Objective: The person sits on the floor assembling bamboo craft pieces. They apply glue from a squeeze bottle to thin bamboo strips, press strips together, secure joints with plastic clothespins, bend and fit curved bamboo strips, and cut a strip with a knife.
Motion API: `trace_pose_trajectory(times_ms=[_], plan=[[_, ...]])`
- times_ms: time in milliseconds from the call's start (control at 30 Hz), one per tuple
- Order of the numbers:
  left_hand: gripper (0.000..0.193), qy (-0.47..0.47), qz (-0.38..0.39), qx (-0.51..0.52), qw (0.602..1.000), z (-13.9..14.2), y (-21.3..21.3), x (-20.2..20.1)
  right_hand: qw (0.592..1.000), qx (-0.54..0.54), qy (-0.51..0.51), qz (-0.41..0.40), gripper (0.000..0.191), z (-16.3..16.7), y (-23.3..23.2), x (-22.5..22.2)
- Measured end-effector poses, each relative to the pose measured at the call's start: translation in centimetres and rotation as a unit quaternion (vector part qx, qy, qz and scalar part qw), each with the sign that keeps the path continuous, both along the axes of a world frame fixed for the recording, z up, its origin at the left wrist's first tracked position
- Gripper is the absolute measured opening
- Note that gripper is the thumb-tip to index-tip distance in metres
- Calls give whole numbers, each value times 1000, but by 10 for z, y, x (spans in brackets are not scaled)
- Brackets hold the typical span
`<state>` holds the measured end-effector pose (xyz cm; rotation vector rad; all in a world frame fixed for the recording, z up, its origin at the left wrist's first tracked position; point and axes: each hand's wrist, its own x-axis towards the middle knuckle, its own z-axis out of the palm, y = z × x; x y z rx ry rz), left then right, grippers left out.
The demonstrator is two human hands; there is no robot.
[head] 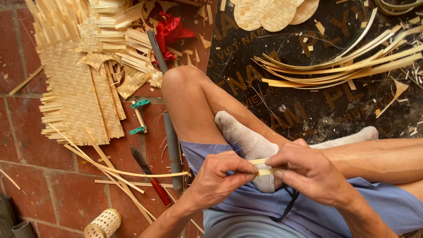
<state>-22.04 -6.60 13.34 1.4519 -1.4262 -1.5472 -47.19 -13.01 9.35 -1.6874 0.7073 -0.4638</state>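
Observation:
My left hand [220,174] and my right hand [310,169] meet over my lap, both pinching a short pale bamboo strip [261,166]. The strip runs between the two thumbs, just in front of my white-socked foot [244,136]. A thin black cord [288,205] hangs below my right hand over my blue shorts [308,211]. My bent bare knee [183,83] rises above the hands.
Woven bamboo mats [75,101] and loose strips lie on the brick floor at left. A knife with a red handle [152,180], a grey pipe [172,141], green clips [140,104], a small woven cylinder [103,224]. Long bamboo strips [343,66] and round woven discs [269,13] rest on a dark sheet.

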Motion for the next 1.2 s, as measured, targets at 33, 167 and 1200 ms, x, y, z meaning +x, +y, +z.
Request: trace_pose_trajectory(times_ms=[33,167,1200], plan=[[12,14,0,43,999,-1,1,0,998,50,23,-16,25,-1,3,-2],[14,90,16,187,978,-10,2,0,976,201,70,-48,25,-3,8,-9],[14,161,47,251,953,-18,-10,-20,979,-12,67,-193,27,8,30,-5]])
